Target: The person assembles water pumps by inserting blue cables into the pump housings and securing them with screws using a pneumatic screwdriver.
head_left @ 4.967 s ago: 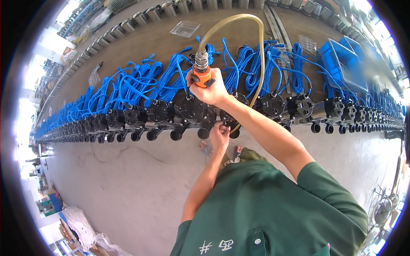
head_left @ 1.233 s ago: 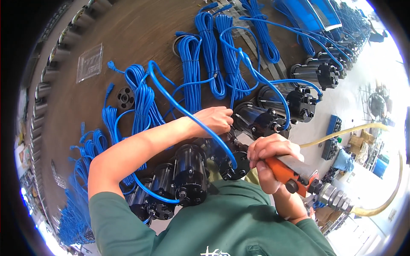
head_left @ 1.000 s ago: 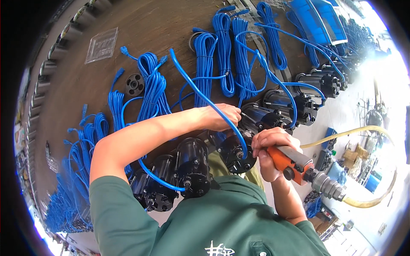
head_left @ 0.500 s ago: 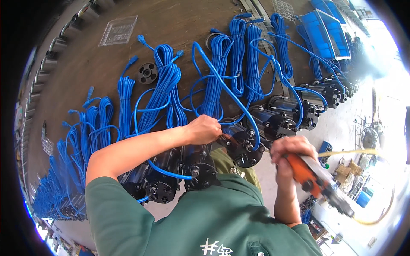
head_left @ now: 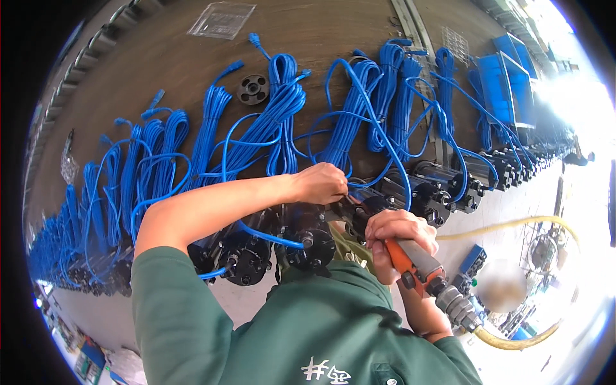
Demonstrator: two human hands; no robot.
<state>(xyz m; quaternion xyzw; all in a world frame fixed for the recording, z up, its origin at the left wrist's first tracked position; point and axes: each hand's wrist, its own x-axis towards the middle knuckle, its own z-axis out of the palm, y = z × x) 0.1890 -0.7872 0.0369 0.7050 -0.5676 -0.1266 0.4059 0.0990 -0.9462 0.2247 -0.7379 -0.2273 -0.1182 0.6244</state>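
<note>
My left hand (head_left: 322, 183) is closed at the side of a black cylindrical motor, its fingertips around something I cannot make out. My right hand (head_left: 403, 236) is wrapped round an orange and grey air tool (head_left: 417, 266); a pale yellow hose (head_left: 513, 341) runs from its metal coupling. The tool's front end is hidden by my right hand, close against the motor (head_left: 369, 208) in front of me. A blue cable (head_left: 391, 163) loops over this motor. To the left stands another black motor (head_left: 308, 240), with a blue cable leading into its end plate.
More black motors (head_left: 471, 189) line the bench edge on both sides. Tied blue cable bundles (head_left: 356, 112) lie on the brown bench (head_left: 160, 64) behind them. A black round flange (head_left: 253, 89), a clear plastic tray (head_left: 221, 20) and blue bins (head_left: 507, 86) rest farther back.
My right hand has brought the air tool leftward, in to the motor beside my left hand. The view has shifted, and my left hand stays closed at the motor.
</note>
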